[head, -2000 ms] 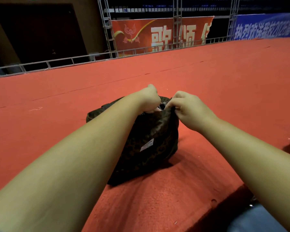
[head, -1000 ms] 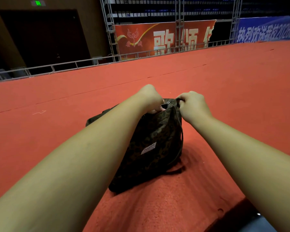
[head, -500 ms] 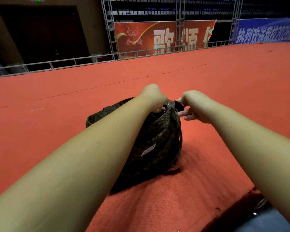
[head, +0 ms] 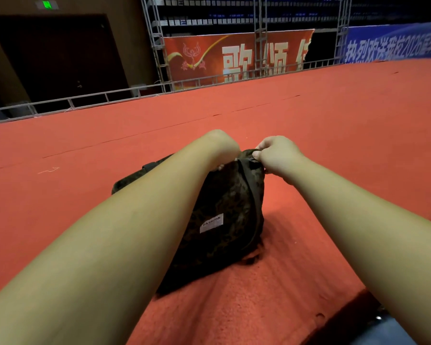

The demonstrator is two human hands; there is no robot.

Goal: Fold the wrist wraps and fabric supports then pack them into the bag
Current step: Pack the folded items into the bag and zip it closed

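Pinching the bag [head: 224,207] rim at its 12 o'clock: right hand [head: 276,155], fingers curled on the fabric. Left hand [head: 224,150] is just beside it, fingers hidden, so its grip cannot be told. Bag sits slumped on the carpet [head: 334,145]. Judged soft, light and floppy; best held by the rim, not the sagging sides.
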